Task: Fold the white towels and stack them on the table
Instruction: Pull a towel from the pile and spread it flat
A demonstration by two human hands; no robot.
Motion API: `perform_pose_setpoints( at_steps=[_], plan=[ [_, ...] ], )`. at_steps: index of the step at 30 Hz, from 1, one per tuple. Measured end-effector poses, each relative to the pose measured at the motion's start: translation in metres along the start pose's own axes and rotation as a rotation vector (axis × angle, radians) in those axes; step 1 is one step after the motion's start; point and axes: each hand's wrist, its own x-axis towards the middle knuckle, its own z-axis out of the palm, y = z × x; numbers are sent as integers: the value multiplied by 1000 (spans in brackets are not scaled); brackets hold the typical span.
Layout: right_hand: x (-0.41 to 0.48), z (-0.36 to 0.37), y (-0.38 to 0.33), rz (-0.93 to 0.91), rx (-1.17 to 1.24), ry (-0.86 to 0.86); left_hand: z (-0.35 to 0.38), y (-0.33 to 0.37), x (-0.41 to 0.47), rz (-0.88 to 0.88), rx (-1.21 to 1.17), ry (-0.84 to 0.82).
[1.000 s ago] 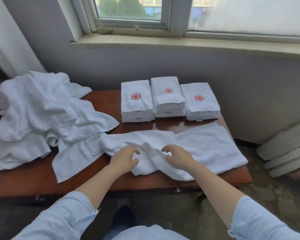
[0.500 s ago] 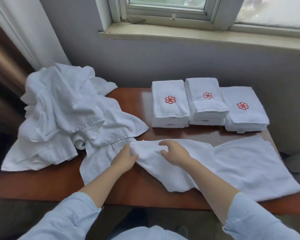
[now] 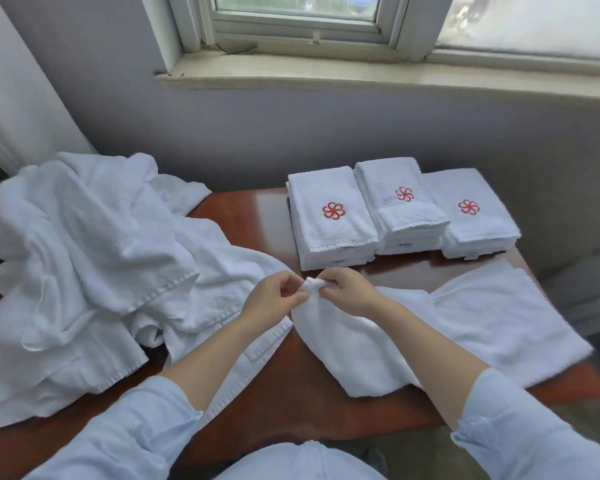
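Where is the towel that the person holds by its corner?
In the head view the towel lies on the table's near right part, before the three folded stacks; the left hand and right hand pinch its corner beside the loose heap.

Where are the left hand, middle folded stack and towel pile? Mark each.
left hand (image 3: 274, 299), head view, back of hand.
middle folded stack (image 3: 392, 178), head view, top face.
towel pile (image 3: 84, 237), head view, central fold.

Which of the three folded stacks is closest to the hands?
The leftmost stack; its front edge is just beyond the left hand and right hand; the middle stack and rightmost stack sit farther right.
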Motion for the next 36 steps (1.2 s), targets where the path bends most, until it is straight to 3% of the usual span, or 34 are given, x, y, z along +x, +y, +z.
perform_pose_setpoints(
  at_steps=[6,11,15,20,28,33,36],
  plan=[
    [-36,-37,2,119,124,481,13,18,26,29,163,-324],
    [-70,-57,7,134,139,725,27,41,47,45,244,-455],
    [-96,-69,3,101,99,928,29,79,55,25,-1,-298],
    [-123,-89,-22,60,81,1093,8,138,54,300,-71,-78],
    [-148,-33,-69,-90,164,902,-45,134,-6,296,182,21],
    [-133,47,-88,-29,135,527,-79,76,-26,102,442,-96],
    [-115,88,-93,86,81,255,-97,35,-25,-20,587,-256]
  ],
)
